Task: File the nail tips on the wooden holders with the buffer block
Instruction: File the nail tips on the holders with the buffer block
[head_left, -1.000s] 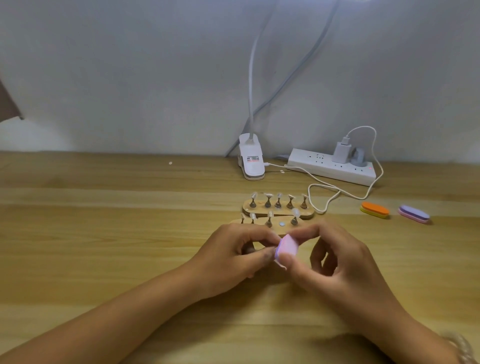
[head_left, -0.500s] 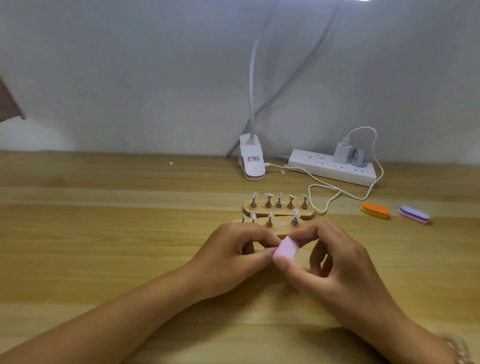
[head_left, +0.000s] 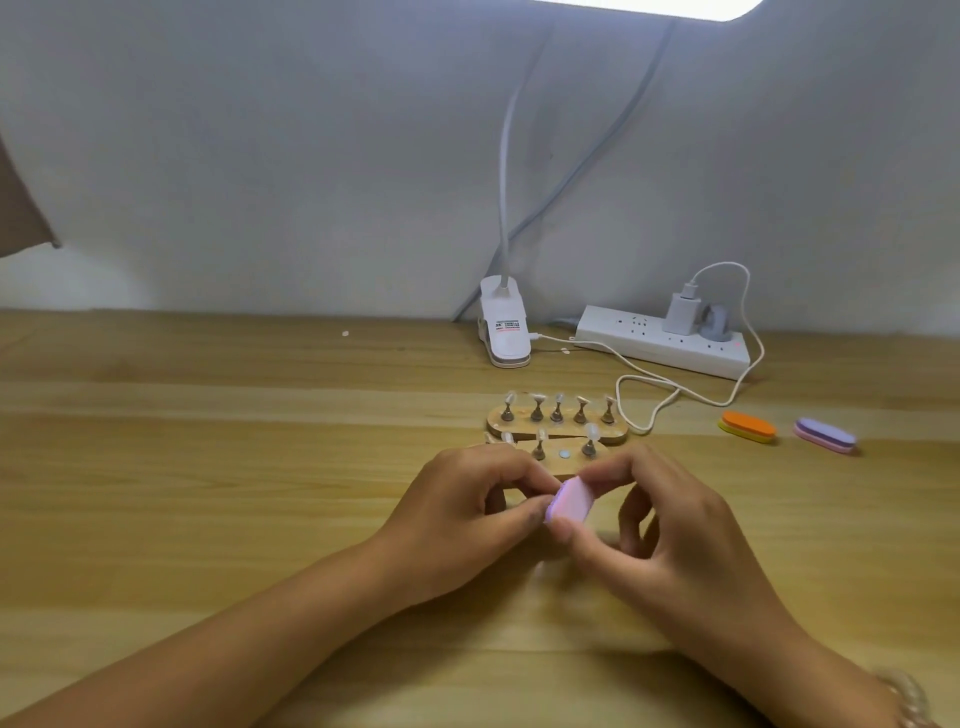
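Two spare buffers (head_left: 748, 427) right of holders (head_left: 519, 427), cable (head_left: 644, 430) between.

Clip lamp (head_left: 506, 338) beside power strip (head_left: 649, 344); white cable (head_left: 619, 395) loops across wooden table (head_left: 208, 441)

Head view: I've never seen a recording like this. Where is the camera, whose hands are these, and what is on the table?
No machine: a person works bare-handed, filmed by one head-worn camera looking forward and down. The right hand pinches a pink buffer block. The fingers of the left hand curl against that block; what they pinch is hidden. Beyond the hands, on the wooden table, lie a near wooden holder and a far wooden holder, each carrying nail tips on little stands. Farther back stand a clip lamp and a power strip; to the right lie an orange buffer and a purple buffer.
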